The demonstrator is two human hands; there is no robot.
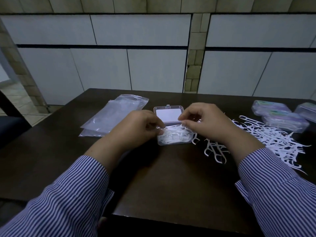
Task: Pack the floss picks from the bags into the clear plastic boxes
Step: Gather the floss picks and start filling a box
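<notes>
Over the clear box, both hands — left, right — grip thin white floss picks.

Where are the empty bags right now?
In the head view, the empty bags lie flat on the dark table, left of the open clear box, just beyond the left hand.
</notes>
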